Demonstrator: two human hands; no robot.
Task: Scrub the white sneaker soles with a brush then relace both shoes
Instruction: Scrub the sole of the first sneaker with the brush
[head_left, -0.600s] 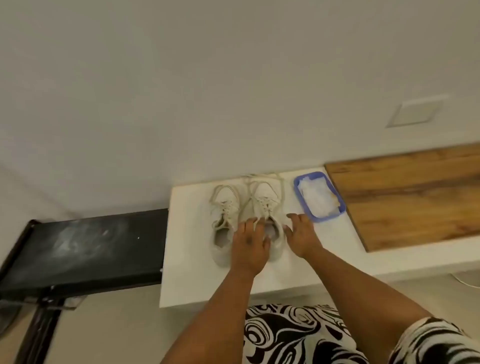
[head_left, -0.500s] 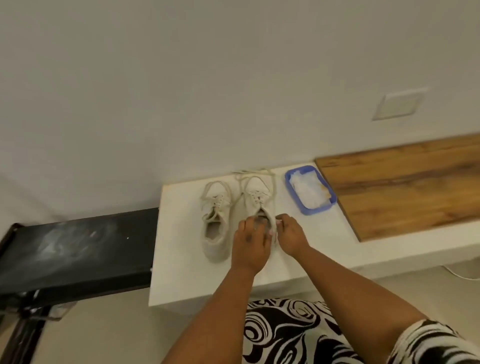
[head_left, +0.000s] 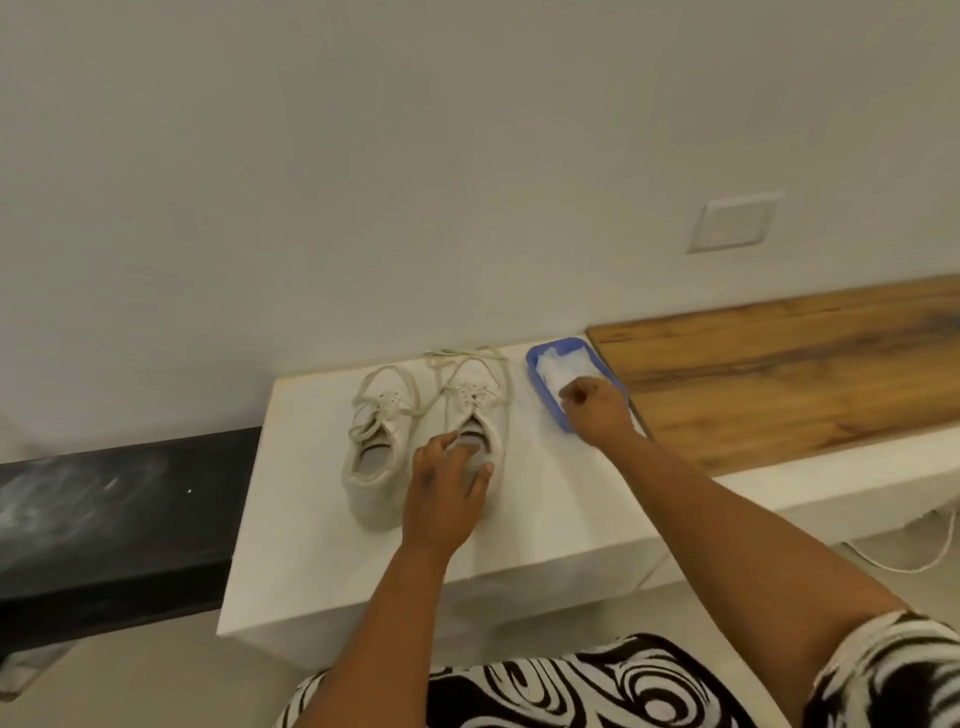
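A person looks down over a white desk (head_left: 291, 519) set against a pale wall. At the far left, a black bench (head_left: 114, 514) butts against the desk's left edge.

Two white sneakers stand side by side near the desk's back edge, toes toward the wall, soles down. The left sneaker (head_left: 376, 441) sits nearer the desk's left edge, its laces slack and looped across the tongue. The right sneaker (head_left: 475, 410) is just beside it, with loose laces (head_left: 457, 358) trailing past its toe toward the back edge.

The left hand (head_left: 447, 499) rests on the heel of the right sneaker, fingers curled over the collar and into the opening, gripping it.

Further right, at the desk's back right corner, lies a shallow blue tray (head_left: 545, 395) holding something white, perhaps foam or a cloth; the view is too soft to say. The right hand (head_left: 592, 410) is over the tray, fingers bent as if pinching at its contents, but whether it holds anything cannot be told. No brush is visible.

Right of the desk runs a wooden counter (head_left: 805, 374), and a wall plate (head_left: 732, 221) sits above it.

The sneakers look light, with soft fabric uppers that would buckle under pressure and firmer rubber soles. The heel collar or a hand inside the shoe likely gives the steadiest hold for turning it sole-up. The slack laces may snag or drag.
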